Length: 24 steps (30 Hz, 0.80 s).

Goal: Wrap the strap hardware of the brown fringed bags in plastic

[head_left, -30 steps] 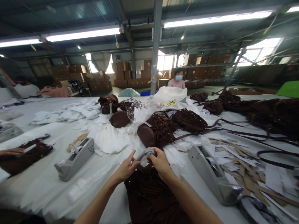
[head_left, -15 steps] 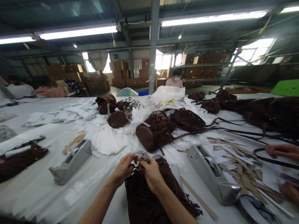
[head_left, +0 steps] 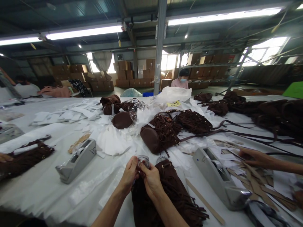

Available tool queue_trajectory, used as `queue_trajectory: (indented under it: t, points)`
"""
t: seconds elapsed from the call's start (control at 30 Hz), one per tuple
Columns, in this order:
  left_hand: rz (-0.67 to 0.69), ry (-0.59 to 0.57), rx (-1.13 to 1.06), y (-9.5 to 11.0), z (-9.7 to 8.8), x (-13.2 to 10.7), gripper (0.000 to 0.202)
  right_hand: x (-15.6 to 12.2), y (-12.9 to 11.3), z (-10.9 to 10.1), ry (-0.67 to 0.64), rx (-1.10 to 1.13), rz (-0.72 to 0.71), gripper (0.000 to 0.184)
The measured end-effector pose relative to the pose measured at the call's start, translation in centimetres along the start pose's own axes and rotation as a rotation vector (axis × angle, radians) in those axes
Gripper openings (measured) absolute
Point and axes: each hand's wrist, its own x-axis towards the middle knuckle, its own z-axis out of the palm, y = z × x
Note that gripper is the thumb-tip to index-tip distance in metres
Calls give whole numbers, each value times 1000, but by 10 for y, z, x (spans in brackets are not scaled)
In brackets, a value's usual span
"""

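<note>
A dark brown fringed bag [head_left: 165, 195] lies flat on the white-covered table in front of me, its upper edge showing metal eyelets. Over its top left corner my left hand [head_left: 130, 171] and my right hand [head_left: 150, 176] meet, fingers closed in a pinch. Between them is a small curved piece wrapped in clear plastic [head_left: 143, 160], perhaps the bag's handle; the fingertips hide part of it. Grey tape dispensers stand on either side, one to the left [head_left: 77, 162] and one to the right [head_left: 219, 179].
Beyond my hands lie more brown bags [head_left: 161, 134] and white paper pieces [head_left: 68, 112]. At right, a co-worker's hand [head_left: 254, 157] reaches over cardboard strips [head_left: 255, 183]. Another person's hand touches a bag [head_left: 28, 157] at far left. A person [head_left: 181, 82] sits across the table.
The view has shifted slightly. My hands have drawn closer together around the plastic-wrapped piece. The co-worker's hand at right has moved leftward to the strips, and a hand has appeared at far left.
</note>
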Motion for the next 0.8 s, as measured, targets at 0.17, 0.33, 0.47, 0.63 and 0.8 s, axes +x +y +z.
queue_trajectory:
  t: [0.17, 0.33, 0.47, 0.63, 0.8]
  points:
    - [-50, -32, -141, -3, -2, -1, 46, 3, -3, 2, 31, 33, 21, 34]
    - [-86, -114, -181, -1, -1, -7, 40, 6, -9, -4, 62, 71, 83, 32]
    - [-78, -195, -117, 0, 1, -13, 39, 6, -9, -8, 115, 69, 106, 28]
    - [49, -139, 133, 4, 6, -13, 38, 3, -6, -5, 139, 15, 142, 34]
    - [225, 96, 369, 8, 20, -13, 29, 0, -7, -20, 167, -210, 96, 52]
